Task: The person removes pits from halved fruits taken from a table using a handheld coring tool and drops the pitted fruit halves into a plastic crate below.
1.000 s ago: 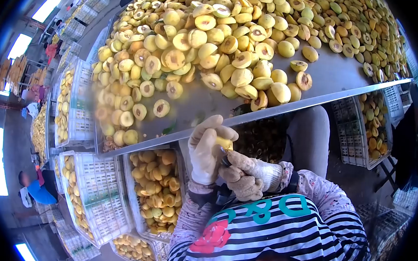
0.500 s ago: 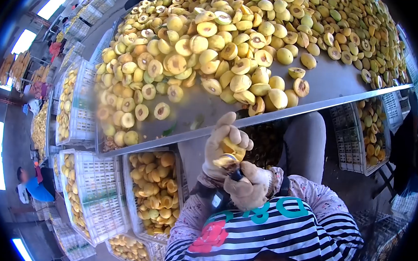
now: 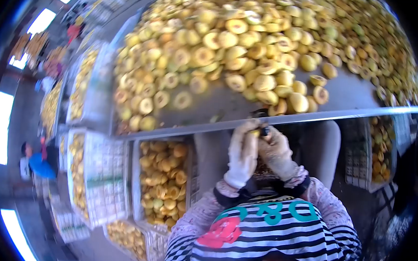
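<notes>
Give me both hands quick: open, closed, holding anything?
Left hand: gloved, fingers closed around a yellow fruit piece.
Right hand: gloved, fingers closed on a small dark tool held against the fruit.

yellow fruit halves (image 3: 251,52), grey table (image 3: 343,92)

Fruit-processing hall: halved fruit (image 3: 251,52) heaped on a steel table (image 3: 343,92), crates (image 3: 100,177) alongside.

Bright windows (image 3: 1,126) light a steel table (image 3: 276,119) above crates (image 3: 103,177).
</notes>
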The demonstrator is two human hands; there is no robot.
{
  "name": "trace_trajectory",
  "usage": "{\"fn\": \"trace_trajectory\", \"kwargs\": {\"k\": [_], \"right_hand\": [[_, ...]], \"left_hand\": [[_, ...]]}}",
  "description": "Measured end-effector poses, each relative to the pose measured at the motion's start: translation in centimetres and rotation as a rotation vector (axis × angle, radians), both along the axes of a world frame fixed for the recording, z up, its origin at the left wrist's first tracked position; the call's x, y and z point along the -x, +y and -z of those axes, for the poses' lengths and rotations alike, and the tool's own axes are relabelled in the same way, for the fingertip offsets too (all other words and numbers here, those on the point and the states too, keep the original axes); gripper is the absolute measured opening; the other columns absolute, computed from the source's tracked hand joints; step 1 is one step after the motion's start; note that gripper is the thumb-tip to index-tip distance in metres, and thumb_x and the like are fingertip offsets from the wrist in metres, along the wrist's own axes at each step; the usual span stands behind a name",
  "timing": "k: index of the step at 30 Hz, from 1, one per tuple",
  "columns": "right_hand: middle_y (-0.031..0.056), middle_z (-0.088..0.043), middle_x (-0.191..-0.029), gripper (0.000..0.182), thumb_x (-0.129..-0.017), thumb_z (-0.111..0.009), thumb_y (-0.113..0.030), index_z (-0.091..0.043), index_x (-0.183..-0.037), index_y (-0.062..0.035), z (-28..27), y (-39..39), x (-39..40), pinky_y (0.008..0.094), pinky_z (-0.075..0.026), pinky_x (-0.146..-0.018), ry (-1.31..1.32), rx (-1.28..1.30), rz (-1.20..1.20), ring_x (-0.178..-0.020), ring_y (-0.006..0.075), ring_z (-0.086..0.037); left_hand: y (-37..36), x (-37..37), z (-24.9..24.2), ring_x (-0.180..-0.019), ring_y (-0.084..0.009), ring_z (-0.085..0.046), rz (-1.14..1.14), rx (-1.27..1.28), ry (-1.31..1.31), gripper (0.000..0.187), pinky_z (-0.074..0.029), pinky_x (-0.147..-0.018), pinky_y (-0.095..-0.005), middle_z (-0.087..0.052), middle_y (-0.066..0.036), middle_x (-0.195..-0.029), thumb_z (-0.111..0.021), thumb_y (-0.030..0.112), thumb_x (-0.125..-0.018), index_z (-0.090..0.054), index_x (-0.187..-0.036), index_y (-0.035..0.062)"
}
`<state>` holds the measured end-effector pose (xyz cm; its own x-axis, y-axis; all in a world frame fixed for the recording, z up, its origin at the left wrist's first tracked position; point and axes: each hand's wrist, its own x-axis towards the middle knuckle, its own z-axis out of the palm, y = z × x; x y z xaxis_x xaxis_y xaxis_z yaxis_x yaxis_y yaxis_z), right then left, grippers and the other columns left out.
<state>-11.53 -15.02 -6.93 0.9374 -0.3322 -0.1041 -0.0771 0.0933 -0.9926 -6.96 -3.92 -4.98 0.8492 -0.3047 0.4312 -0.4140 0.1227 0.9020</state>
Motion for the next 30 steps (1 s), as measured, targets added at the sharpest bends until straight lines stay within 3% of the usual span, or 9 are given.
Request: {"fn": "trace_trajectory", "kwargs": {"k": [5, 8, 11, 12, 15, 18, 20, 25, 30], "right_hand": [[0.001, -0.069, -0.091, 0.012, -0.093, -0.067, -0.01, -0.066, -0.103, -0.0042, 0.5, 2.2, -0.6, 0.0242, -0.05, -0.075, 0.139, -0.044, -0.116, -0.083, 0.0078, -0.059], [0.0046, -0.063, -0.081, 0.011, -0.09, -0.069, -0.014, -0.062, -0.091, -0.0053, -1.8, 0.0, 0.1, 0.027, -0.047, -0.061, 0.332, -0.798, -0.75, -0.074, 0.0129, -0.061], [0.0021, -0.055, -0.068, 0.021, -0.092, -0.067, -0.019, -0.06, -0.102, -0.002, -3.7, 1.6, 0.4, 0.0261, -0.039, -0.042, 0.394, -0.806, -0.683, -0.048, 0.0126, -0.048], [0.0013, -0.052, -0.064, 0.024, -0.093, -0.066, -0.021, -0.059, -0.106, -0.001, -4.1, 2.2, 0.1, 0.0258, -0.036, -0.035, 0.384, -0.724, -0.582, -0.04, 0.0125, -0.044], [-0.0033, -0.047, -0.058, 0.026, -0.095, -0.062, -0.017, -0.056, -0.115, -0.0008, -4.2, 2.9, -0.1, 0.0248, -0.034, -0.035, 0.352, -0.525, -0.313, -0.039, 0.0066, -0.041], [-0.002, -0.048, -0.062, 0.026, -0.094, -0.063, -0.015, -0.056, -0.116, -0.003, -4.4, 4.0, -0.3, 0.024, -0.033, -0.035, 0.374, -0.419, -0.284, -0.041, 0.0068, -0.041], [-0.0012, -0.049, -0.064, 0.016, -0.095, -0.062, -0.018, -0.054, -0.104, -0.0074, -3.0, 4.0, -0.6, 0.0233, -0.032, -0.037, 0.368, -0.352, -0.361, -0.042, 0.0078, -0.041], [-0.0017, -0.05, -0.066, 0.023, -0.098, -0.062, -0.028, -0.051, -0.105, -0.0087, -3.9, 4.3, -1.0, 0.0243, -0.04, -0.045, 0.386, -0.271, -0.432, -0.049, 0.0081, -0.046], [-0.0018, -0.057, -0.073, 0.032, -0.094, -0.069, -0.032, -0.06, -0.108, -0.005, -3.5, 3.0, -0.7, 0.0245, -0.044, -0.056, 0.283, -0.021, -0.576, -0.061, 0.007, -0.054]], "left_hand": [[2.9, 1.0, 1.9, -0.1, -0.0278, -0.065, -0.25, -0.245, -0.167, 0.023, -0.051, -0.089, -0.0352, -0.066, -0.015, -0.109, -0.055, -0.001, -0.097, -0.056, -0.119, -0.0018], [8.2, -0.2, 0.8, -0.089, -0.0221, -0.067, 0.063, 0.012, 0.563, 0.019, -0.054, -0.077, -0.0306, -0.067, -0.013, -0.103, -0.053, 0.008, -0.1, -0.057, -0.116, -0.0008], [17.4, -2.9, 3.5, -0.076, -0.0179, -0.066, -0.064, 0.211, 0.882, 0.028, -0.056, -0.063, -0.0284, -0.068, -0.011, -0.097, -0.051, 0.026, -0.102, -0.06, -0.111, 0.0002], [22.0, -3.4, 5.3, -0.081, -0.0201, -0.068, -0.312, -0.148, 0.294, 0.029, -0.056, -0.068, -0.0283, -0.069, -0.013, -0.098, -0.055, 0.026, -0.099, -0.061, -0.112, 0.0003], [33.3, -4.0, 7.9, -0.101, -0.042, -0.063, -1.169, -1.014, 0.271, 0.033, -0.05, -0.09, -0.044, -0.067, -0.023, -0.11, -0.056, 0.024, -0.096, -0.06, -0.12, 0.0015], [46.1, -2.2, 17.6, -0.14, -0.0377, -0.035, -0.617, -1.782, 0.479, 0.052, -0.026, -0.119, -0.0485, -0.048, -0.018, -0.146, -0.047, 0.037, -0.096, -0.052, -0.14, 0.0114], [47.7, -4.4, 17.9, -0.126, -0.041, -0.05, -0.795, -1.506, 0.832, 0.044, -0.042, -0.106, -0.0511, -0.061, -0.015, -0.13, -0.047, 0.041, -0.095, -0.062, -0.129, 0.0185], [28.0, -10.2, -2.4, -0.105, -0.0351, -0.063, -0.869, -0.724, -0.36, 0.02, -0.05, -0.094, -0.0434, -0.069, -0.017, -0.111, -0.06, 0.006, -0.089, -0.07, -0.106, 0.002], [21.2, -22.4, -1.7, -0.101, -0.0391, -0.066, -0.461, -0.954, -0.302, 0.031, -0.052, -0.089, -0.0442, -0.068, -0.022, -0.109, -0.061, 0.016, -0.092, -0.062, -0.119, 0.0021]]}}
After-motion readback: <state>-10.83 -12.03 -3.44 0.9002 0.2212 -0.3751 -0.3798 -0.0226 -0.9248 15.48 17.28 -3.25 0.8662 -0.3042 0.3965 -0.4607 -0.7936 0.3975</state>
